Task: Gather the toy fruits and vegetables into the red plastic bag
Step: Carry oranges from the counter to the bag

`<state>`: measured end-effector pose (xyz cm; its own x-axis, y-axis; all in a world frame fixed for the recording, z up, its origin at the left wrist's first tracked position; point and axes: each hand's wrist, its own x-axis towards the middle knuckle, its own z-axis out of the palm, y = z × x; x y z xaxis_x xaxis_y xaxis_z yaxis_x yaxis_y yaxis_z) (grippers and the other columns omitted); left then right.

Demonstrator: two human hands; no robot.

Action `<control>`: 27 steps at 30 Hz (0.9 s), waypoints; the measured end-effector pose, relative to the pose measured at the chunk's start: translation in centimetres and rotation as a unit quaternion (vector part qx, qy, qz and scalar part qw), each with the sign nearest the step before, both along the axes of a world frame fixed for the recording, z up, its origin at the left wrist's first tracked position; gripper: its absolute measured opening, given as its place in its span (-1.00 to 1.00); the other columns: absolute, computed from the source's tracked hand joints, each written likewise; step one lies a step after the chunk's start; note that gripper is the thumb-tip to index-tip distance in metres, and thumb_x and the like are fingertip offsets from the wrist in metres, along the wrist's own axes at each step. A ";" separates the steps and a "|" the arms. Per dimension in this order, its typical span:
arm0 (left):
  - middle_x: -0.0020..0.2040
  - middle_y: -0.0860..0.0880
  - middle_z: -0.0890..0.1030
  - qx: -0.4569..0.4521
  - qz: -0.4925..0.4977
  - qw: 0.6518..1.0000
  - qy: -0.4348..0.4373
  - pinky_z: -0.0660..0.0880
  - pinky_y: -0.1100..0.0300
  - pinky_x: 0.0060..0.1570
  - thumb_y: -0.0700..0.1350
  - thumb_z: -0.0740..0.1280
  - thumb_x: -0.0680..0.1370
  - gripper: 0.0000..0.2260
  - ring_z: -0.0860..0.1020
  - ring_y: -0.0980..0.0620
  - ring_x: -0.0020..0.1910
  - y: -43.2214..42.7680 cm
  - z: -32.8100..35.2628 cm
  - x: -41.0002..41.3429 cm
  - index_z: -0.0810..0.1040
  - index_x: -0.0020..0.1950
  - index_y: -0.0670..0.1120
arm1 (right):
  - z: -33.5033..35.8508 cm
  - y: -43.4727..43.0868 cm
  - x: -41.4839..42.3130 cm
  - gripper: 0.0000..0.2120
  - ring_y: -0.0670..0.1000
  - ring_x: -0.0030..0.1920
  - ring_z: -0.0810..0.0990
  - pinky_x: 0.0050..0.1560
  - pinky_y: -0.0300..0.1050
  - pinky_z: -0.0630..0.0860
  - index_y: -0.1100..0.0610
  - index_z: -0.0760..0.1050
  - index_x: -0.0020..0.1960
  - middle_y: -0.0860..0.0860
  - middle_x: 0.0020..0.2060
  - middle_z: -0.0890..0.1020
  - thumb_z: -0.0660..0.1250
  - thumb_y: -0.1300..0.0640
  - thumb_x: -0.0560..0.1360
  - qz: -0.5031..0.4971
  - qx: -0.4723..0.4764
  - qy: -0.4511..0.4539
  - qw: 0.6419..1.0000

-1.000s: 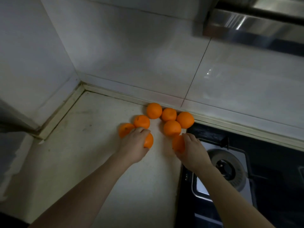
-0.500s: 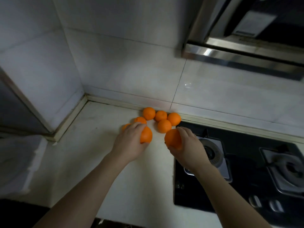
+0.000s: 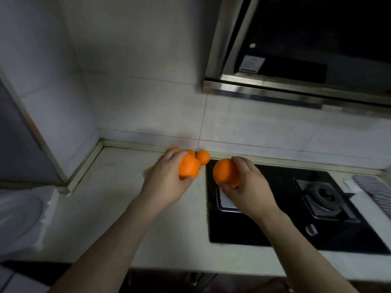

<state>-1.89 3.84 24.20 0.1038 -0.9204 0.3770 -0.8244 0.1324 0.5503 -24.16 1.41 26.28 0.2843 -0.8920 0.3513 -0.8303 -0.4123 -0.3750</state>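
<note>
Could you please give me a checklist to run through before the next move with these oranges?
1. Left hand grips left orange: ok.
2. Right hand grips right orange: ok.
3. Red bag in view: not ok, none seen.
4. All oranges collected: not ok, wall oranges lie on the counter.
5. Burner shows no flame: ok.
6. Only one orange per hand: cannot tell.
</note>
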 end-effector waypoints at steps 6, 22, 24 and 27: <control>0.34 0.09 0.43 -0.017 -0.038 0.999 -0.014 0.44 0.14 0.11 0.06 0.48 0.41 -0.43 0.44 0.03 0.25 1.5 2.4 -4.3 0.39 0.38 0.06 | 1.8 2.4 -4.5 -0.29 0.05 0.27 0.44 0.17 -0.13 0.39 0.04 0.26 0.44 -0.05 0.36 0.39 0.42 -0.16 0.39 -0.036 -0.022 -0.016 0.999; 0.34 0.09 0.42 -0.037 -0.142 0.989 -0.026 0.47 0.03 0.15 0.10 0.46 0.43 -0.43 0.43 0.02 0.25 4.3 5.2 -27.3 0.36 0.38 0.08 | 3.7 10.0 -27.6 -0.29 0.05 0.25 0.45 0.15 -0.10 0.41 0.01 0.26 0.42 -0.06 0.36 0.38 0.43 -0.15 0.37 -0.143 -0.028 -0.036 0.989; 0.35 0.09 0.41 -0.036 -0.146 0.988 -0.026 0.48 0.04 0.14 0.10 0.46 0.43 -0.42 0.43 0.03 0.25 4.7 5.5 -30.3 0.35 0.40 0.08 | 4.0 11.0 -30.5 -0.30 0.04 0.25 0.45 0.14 -0.13 0.39 0.00 0.26 0.41 -0.07 0.36 0.37 0.43 -0.16 0.37 -0.152 -0.035 -0.039 0.987; 0.37 0.09 0.39 -0.041 -0.166 0.985 -0.023 0.43 0.13 0.12 0.11 0.46 0.44 -0.40 0.42 0.04 0.25 5.2 5.7 -34.9 0.33 0.42 0.09 | 4.5 12.3 -34.6 -0.31 0.02 0.24 0.45 0.14 -0.15 0.38 0.01 0.27 0.41 -0.07 0.35 0.38 0.43 -0.14 0.37 -0.162 -0.045 -0.039 0.985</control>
<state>-36.82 9.04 29.86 -0.2165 -0.8673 0.4483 -0.7515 0.4412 0.4905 -58.73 13.69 30.74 -0.0421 -0.8958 0.4425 -0.8938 -0.1641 -0.4173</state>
